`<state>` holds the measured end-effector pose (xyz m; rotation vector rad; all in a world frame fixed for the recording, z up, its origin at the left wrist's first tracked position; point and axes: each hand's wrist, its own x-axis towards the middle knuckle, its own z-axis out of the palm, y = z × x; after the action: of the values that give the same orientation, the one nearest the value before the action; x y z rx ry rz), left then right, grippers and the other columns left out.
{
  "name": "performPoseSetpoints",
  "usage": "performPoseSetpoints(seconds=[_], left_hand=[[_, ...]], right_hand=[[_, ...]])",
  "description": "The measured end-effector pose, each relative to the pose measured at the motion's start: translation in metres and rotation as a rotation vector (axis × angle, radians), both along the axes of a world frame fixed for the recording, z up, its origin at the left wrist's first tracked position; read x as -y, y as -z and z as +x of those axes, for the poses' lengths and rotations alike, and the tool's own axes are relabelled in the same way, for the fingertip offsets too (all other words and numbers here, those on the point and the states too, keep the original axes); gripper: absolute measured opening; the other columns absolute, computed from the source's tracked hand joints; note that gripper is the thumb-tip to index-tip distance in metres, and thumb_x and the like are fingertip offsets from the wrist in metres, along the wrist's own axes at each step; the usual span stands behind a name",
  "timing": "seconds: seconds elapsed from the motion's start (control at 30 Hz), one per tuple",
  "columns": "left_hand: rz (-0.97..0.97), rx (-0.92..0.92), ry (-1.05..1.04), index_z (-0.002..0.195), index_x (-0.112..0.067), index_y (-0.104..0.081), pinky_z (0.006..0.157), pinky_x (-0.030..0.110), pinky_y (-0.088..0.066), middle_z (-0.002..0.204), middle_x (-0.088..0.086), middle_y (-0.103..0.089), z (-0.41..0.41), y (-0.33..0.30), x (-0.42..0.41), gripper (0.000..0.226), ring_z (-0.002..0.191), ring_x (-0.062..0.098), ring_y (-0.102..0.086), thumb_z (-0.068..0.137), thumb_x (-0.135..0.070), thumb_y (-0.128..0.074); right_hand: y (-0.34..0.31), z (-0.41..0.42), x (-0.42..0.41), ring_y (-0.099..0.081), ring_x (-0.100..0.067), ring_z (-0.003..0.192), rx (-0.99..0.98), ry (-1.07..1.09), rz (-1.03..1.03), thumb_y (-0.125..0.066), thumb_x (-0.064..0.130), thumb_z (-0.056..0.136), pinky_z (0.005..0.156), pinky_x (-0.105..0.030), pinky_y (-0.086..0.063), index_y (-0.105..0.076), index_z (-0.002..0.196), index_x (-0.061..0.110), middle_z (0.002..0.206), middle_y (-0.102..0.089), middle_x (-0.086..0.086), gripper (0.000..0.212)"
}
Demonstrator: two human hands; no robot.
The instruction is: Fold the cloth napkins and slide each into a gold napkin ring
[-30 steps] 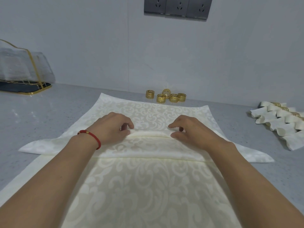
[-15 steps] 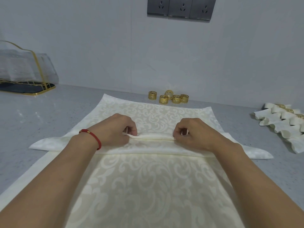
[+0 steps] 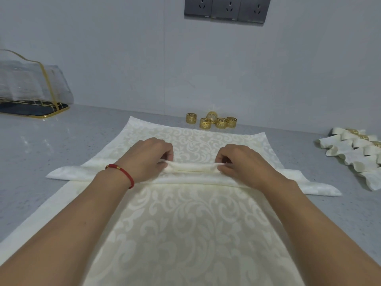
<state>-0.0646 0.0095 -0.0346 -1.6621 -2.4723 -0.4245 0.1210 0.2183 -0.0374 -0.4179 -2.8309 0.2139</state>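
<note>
Napkin (image 3: 191, 228) pleating is under way mid-worktop (image 3: 41, 153): my left hand (image 3: 151, 156) and right hand (image 3: 241, 162) each pinch an end of a raised fold, which next needs laying flat, before reaching the gold rings (image 3: 212, 120) near the back edge.

grey counter (image 3: 61, 145), wall sockets (image 3: 226, 8), gold-framed rack (image 3: 31, 87)

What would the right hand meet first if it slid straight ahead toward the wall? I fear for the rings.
Probably only flat napkin; the gold rings sit left of the right hand, though depth is unclear.
</note>
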Motion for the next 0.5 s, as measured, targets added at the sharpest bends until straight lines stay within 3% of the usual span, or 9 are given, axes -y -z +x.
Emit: performPoseSetpoints(seconds=[0.1,0.2,0.27,0.33,0.5], left_hand=[[-0.024,-0.048,0.044,0.092,-0.030,-0.061,0.078,0.028,-0.041,0.091,-0.015,-0.055,0.000,0.000,-0.001,0.027,0.090,0.009,-0.049,0.083,-0.005,-0.061],[-0.121,0.100,0.089,0.099,-0.030,-0.066,0.080,0.020,-0.045,0.097,-0.016,-0.059,-0.005,-0.002,0.007,0.037,0.091,0.003,-0.053,0.082,0.002,-0.059],[-0.085,0.200,0.095,0.100,-0.030,-0.070,0.075,0.011,-0.043,0.096,-0.016,-0.063,-0.008,-0.002,0.012,0.034,0.089,0.002,-0.057,0.086,-0.001,-0.059],[-0.007,0.243,0.087,0.100,-0.031,-0.072,0.071,0.013,-0.043,0.089,-0.014,-0.067,-0.010,0.000,0.010,0.028,0.085,0.002,-0.061,0.091,-0.007,-0.060],[-0.060,0.172,0.058,0.110,-0.036,-0.068,0.072,0.010,-0.038,0.099,-0.016,-0.054,-0.007,0.004,0.005,0.026,0.087,0.002,-0.055,0.093,-0.016,-0.064]], right_hand=[[-0.001,0.000,0.002,-0.053,-0.009,0.088,0.030,0.002,0.058,-0.061,0.013,0.091,0.074,-0.032,-0.050,-0.062,0.096,0.027,0.096,-0.059,0.012,0.015],[-0.004,0.002,0.000,-0.055,-0.006,0.087,0.102,-0.024,-0.030,-0.066,0.019,0.086,0.077,-0.032,-0.052,-0.065,0.095,0.029,0.096,-0.060,0.013,0.013],[-0.004,0.004,-0.003,-0.060,-0.006,0.085,0.062,-0.048,-0.108,-0.067,0.024,0.086,0.077,-0.034,-0.055,-0.068,0.088,0.028,0.091,-0.065,0.012,0.004],[-0.002,0.005,-0.005,-0.062,-0.007,0.080,0.004,-0.060,-0.152,-0.065,0.022,0.091,0.075,-0.034,-0.056,-0.069,0.084,0.027,0.087,-0.067,0.011,0.009],[0.001,0.004,-0.007,-0.059,-0.005,0.093,0.082,-0.066,-0.158,-0.067,0.028,0.096,0.083,-0.027,-0.050,-0.073,0.105,0.027,0.101,-0.065,0.013,0.011]])
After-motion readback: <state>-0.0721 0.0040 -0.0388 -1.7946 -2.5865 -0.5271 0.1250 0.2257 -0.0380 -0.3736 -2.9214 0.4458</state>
